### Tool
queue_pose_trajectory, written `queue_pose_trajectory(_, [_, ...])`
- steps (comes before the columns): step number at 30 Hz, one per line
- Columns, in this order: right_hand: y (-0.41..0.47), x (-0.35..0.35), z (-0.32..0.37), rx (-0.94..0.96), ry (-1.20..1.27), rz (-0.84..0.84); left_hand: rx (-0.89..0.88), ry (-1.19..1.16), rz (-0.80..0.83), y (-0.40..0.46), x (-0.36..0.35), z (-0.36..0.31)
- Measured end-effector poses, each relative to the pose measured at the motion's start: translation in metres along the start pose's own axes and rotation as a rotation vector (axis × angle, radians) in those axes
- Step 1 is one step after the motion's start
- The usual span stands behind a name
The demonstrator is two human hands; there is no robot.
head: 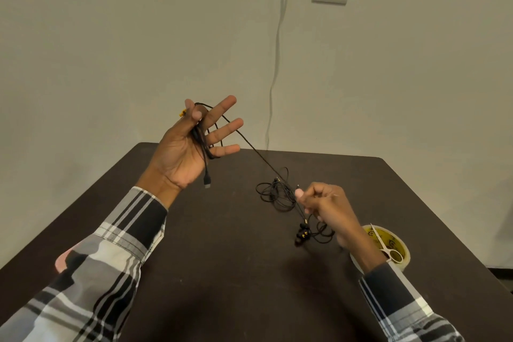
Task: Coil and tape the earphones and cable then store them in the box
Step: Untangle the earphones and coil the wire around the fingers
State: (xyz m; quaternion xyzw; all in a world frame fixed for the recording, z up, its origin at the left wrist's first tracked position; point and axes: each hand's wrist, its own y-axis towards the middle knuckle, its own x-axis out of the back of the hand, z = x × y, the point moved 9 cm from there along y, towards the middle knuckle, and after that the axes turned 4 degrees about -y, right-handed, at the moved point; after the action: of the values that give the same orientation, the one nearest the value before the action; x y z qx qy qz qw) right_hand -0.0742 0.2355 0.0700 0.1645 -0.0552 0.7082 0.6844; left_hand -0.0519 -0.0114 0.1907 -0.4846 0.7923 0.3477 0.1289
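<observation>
Gripping coiled cable (204, 144) mid-air, left hand (188, 147); right hand (323, 203) pinching its strand over the table (222, 258), near the right edge.

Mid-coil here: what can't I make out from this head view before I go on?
- Storage box: none in the head view; out of frame or absent.
- Tape roll: partly covered by the right forearm and scissors.
- Earphones: buds small, dark, against the dark table.
- Cable turns on the left hand: count unclear, strands overlap.
- Right hand pinch: curled fingers hide it.
</observation>
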Motion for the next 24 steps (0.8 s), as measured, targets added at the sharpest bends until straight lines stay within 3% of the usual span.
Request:
queue_pose_trajectory(6, [-0.02,-0.048,0.007,0.104,-0.269,0.282,-0.026,0.146,-0.082,0.01,-0.001,0.002])
queue_pose_trajectory(13, [-0.058,-0.068,0.062,0.347,-0.488,0.507,0.071,0.606,-0.09,0.006,0.009,0.034])
queue_pose_trajectory(17, [-0.065,-0.059,0.101,0.474,-0.462,0.46,0.133,0.897,0.058,-0.002,-0.003,0.065])
queue_pose_trajectory(24, [-0.026,-0.016,0.126,0.463,-0.312,0.11,0.242,0.853,0.191,-0.015,-0.017,0.089])
